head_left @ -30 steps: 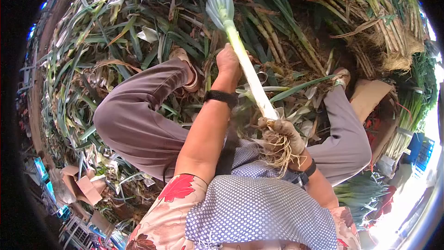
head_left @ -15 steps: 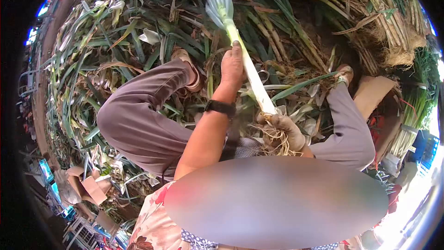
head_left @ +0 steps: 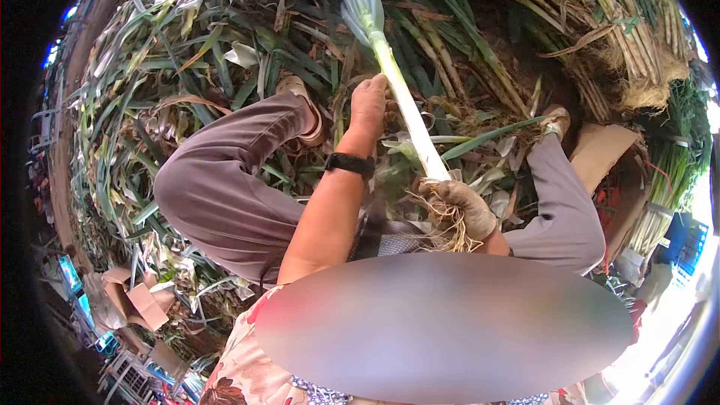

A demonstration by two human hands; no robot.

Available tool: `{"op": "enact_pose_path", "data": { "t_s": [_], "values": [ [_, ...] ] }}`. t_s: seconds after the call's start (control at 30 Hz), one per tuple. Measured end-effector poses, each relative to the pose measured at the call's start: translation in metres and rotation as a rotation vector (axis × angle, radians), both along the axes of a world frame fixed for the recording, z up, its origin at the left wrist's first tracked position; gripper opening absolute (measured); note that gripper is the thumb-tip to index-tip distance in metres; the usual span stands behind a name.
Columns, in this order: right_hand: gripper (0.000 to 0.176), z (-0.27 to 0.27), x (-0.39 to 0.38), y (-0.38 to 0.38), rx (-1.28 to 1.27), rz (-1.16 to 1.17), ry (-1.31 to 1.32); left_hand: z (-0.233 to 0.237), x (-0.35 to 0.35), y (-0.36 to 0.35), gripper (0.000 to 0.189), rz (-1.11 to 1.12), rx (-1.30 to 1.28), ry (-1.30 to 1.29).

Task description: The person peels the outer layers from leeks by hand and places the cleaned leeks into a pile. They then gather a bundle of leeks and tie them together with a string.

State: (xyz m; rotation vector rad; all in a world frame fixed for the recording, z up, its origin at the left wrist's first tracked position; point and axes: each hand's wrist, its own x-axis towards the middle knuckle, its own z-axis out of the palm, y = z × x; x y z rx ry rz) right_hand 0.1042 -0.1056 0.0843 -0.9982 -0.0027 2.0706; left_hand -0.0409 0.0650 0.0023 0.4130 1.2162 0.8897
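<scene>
I hold one long leek upright between my knees, its white stalk pointing away and its pale green leaves fanning out at the top. My left hand wraps around the middle of the stalk, a black band on that wrist. Near my lap, my gloved right hand grips the root end, with tangled pale roots hanging under the fingers.
Heaps of leeks and stripped leaves cover the ground ahead and left. A bundled stack of leeks with dry roots lies at the upper right. Cardboard sits by my right foot, torn boxes at lower left.
My left hand has slid slightly back down the stalk toward me. The leek and my right hand stay almost where they were.
</scene>
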Motion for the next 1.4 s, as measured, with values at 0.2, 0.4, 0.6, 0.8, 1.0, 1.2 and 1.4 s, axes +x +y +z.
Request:
{"op": "enact_pose_path", "data": {
  "t_s": [0.2,0.4,0.6,0.8,1.0,1.2,1.4],
  "values": [
    [0.030,-0.001,0.001,-0.002,-0.044,-0.047,0.108,-0.014,-0.009,0.008,0.014,-0.088,-0.075,-0.121],
    [0.040,0.009,-0.002,0.007,0.001,-0.167,0.245,-0.017,0.005,-0.023,0.018,-0.466,-0.171,-0.145],
    [0.041,0.003,0.020,0.014,0.111,-0.110,0.197,-0.066,0.036,-0.098,0.024,-0.981,0.498,0.310],
    [0.038,0.002,0.005,0.008,0.151,-0.148,0.410,0.000,0.000,-0.003,0.031,0.100,-0.238,-0.659],
    [0.050,0.005,0.000,0.005,0.047,-0.105,0.401,-0.011,0.022,0.010,0.015,0.224,-0.168,-0.725],
    [0.052,-0.003,0.005,0.007,0.108,-0.079,0.547,-0.029,0.030,-0.006,0.013,-0.449,-0.016,-0.752],
    [0.036,0.005,0.017,0.015,0.088,-0.174,0.315,-0.037,0.057,-0.119,0.017,-1.108,0.268,-0.190]
  ]
}}
